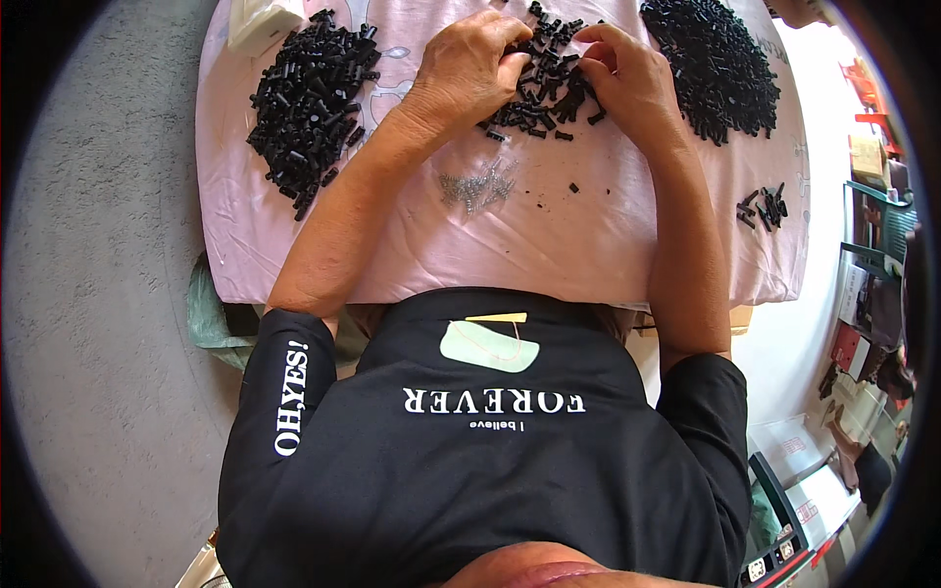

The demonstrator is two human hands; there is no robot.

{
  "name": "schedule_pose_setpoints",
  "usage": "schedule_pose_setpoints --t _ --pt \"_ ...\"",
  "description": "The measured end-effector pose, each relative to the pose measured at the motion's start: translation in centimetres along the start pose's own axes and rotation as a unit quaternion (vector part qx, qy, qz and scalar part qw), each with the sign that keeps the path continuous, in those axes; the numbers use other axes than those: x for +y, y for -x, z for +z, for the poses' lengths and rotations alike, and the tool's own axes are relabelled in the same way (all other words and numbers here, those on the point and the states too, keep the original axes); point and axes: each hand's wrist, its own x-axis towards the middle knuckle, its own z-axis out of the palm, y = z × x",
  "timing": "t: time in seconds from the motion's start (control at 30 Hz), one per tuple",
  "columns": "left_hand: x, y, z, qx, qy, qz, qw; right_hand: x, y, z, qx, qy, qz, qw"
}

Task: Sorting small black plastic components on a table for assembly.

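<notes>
Both my hands work over a loose middle pile of small black tubular plastic parts (549, 93) at the far side of a table. My left hand (470, 71) reaches in from the left, thumb and forefinger closed at the pile's edge. Facing it from the right, my right hand (632, 80) has its fingers curled and thumb drawn in. Anything between the fingertips of either hand is too small to make out. Nearer to me lies a little heap of thin silvery metal pieces (477, 188). A few black crumbs (574, 187) are scattered beside it.
A pink patterned cloth (412, 255) covers the table. Larger heaps of black parts stand left (309, 108) and right (716, 69); a small group (765, 207) lies near the right edge. A whitish box (263, 24) sits far left. Boxes and other goods (863, 294) line the right side.
</notes>
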Motion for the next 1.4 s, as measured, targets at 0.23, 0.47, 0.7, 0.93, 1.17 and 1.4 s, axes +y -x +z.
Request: schedule_pose_setpoints --t 0.23,0.47,0.7,0.93,1.17,1.4 --pt "0.0 -1.3 -0.2 -0.019 -0.022 -0.041 0.999 -0.2 0.0 -0.1 0.01 0.01 0.017 1.0" --pt "0.5 -3.1 1.0 -0.026 -0.013 -0.062 0.998 -0.1 0.0 -0.1 0.018 0.005 0.026 0.999" --pt "1.4 -4.2 0.7 -0.089 -0.026 -0.096 0.991 0.3 -0.1 0.1 0.046 0.005 -0.001 0.999" --pt "0.2 -4.1 1.7 -0.084 -0.059 -0.067 0.993 0.6 -0.2 0.1 0.036 -0.007 0.021 0.999" --pt "0.5 -4.6 1.3 -0.125 -0.084 -0.071 0.986 0.7 -0.4 0.0 0.032 -0.076 0.068 0.994" --pt "-0.4 -4.1 1.5 -0.13 -0.082 -0.064 0.986 0.1 -0.4 -0.2 0.022 -0.089 0.092 0.992"
